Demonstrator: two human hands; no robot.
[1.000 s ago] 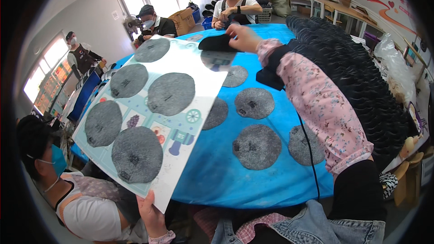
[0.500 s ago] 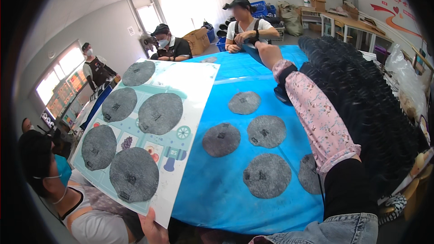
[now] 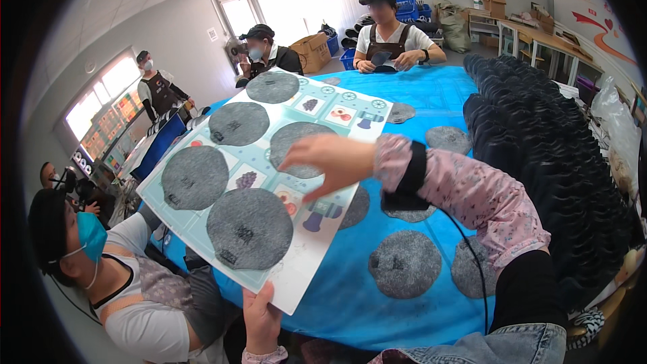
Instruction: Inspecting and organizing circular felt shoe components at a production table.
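Note:
My left hand grips the near edge of a tilted board printed with pale green pictures, its thumb on top. Several round grey fuzzy pads lie on the board, among them a near pad and a far pad. My right hand is over the board's right part with fingers spread, nothing visible in it. Partly behind those fingers lies another grey pad. I cannot tell whether they touch it.
More grey pads lie on the blue table cover. A tall bank of stacked black pieces lines the right side. A person across the table holds a dark piece; another person sits close on my left.
My right hand has pulled back from beside the far person's hands to over the board, and its fingers have opened. The board has shifted right in view. The far person's hands have moved apart.

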